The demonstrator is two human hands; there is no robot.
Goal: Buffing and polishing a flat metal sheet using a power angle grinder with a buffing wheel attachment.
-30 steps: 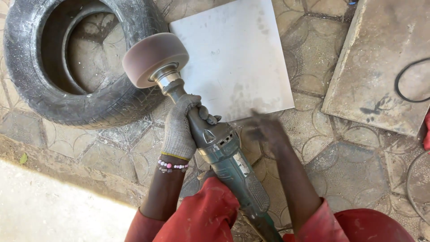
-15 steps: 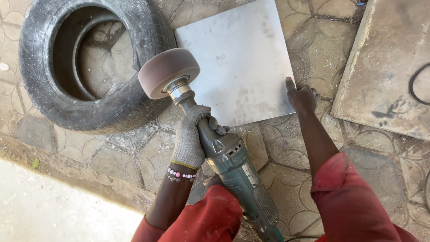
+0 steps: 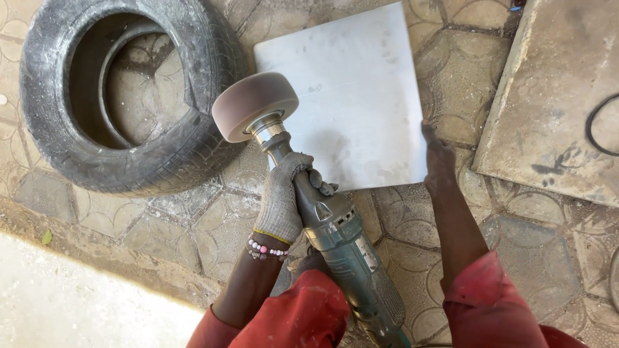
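Note:
My left hand [image 3: 284, 196], in a grey knit glove with a bead bracelet at the wrist, grips the neck of a green-grey power polisher [image 3: 342, 245]. The tool's round brownish drum head [image 3: 253, 105] is raised over the left edge of a square pale metal sheet [image 3: 351, 90] that lies flat on the paving. My right hand [image 3: 440, 158] is bare and rests on the lower right corner of that sheet, fingers against its edge. Both arms wear red sleeves.
An old black tyre [image 3: 187, 148] lies on the ground at the left, touching the sheet's left side. A large weathered flat slab [image 3: 554, 96] sits at the right, with a black cable [image 3: 596, 125] on it. Patterned paving stones [image 3: 193, 225] cover the ground; a pale concrete strip [image 3: 77, 309] runs lower left.
My right hand has moved from beside the polisher out to the sheet's lower right corner and settled there. The polisher stays in my left hand, its head shifted slightly right in view.

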